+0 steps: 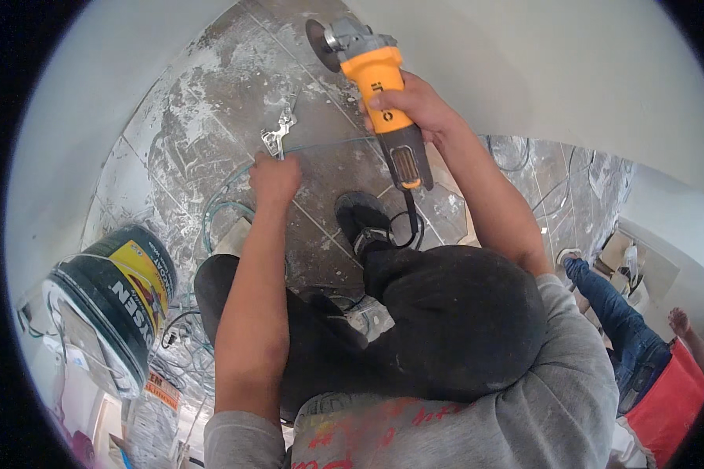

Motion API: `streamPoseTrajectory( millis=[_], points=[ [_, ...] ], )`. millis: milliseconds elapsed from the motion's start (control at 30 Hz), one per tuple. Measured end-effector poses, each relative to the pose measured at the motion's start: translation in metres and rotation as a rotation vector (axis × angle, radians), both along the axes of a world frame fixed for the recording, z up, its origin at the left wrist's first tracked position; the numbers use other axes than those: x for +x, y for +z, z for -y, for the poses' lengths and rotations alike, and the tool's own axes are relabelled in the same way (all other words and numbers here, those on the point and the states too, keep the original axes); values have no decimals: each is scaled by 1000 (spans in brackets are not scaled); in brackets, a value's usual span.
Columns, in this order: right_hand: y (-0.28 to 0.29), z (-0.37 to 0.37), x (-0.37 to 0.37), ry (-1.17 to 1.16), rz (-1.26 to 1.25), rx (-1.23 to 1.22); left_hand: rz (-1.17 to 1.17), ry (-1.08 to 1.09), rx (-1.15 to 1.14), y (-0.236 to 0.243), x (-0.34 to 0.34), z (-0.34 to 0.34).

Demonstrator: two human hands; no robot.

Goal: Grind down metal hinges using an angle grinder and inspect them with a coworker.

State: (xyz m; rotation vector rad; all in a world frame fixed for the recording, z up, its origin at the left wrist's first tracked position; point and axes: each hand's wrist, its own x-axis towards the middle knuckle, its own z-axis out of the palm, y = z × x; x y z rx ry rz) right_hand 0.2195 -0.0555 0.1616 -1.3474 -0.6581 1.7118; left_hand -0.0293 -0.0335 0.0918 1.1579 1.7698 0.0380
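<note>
My right hand (pixel 419 108) is wrapped round the orange body of an angle grinder (pixel 371 66), held up at the upper middle. The grinder's dark disc (pixel 321 45) points to the upper left, and its black cord (pixel 413 215) hangs down toward my shoe. Lower and to the left, my left hand (pixel 274 178) is closed round the lower end of a shiny silver metal piece (pixel 278 133) of irregular shape. Its exact kind cannot be made out, and my fingers hide part of it. The metal piece and the grinder are apart.
A dark green bucket (pixel 145 270) with a yellow label stands at the left. A teal hose (pixel 209 223) curls over the stained tile floor (pixel 188 133). Pale walls rise on both sides. At the far right is another person in a red top (pixel 669 402) and jeans.
</note>
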Motion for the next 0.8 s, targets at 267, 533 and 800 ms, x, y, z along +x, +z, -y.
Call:
streamPoseTrajectory(
  millis=[267, 533, 800],
  points=[
    [-7, 0, -7, -104, -185, -42, 793, -251, -247, 89, 30, 72],
    [-15, 6, -18, -137, -172, -69, 1001, 257, -556, 65, 49, 90],
    [-14, 8, -18, -123, -114, -48, 1238, 390, -820, 57, 48, 88]
  ],
)
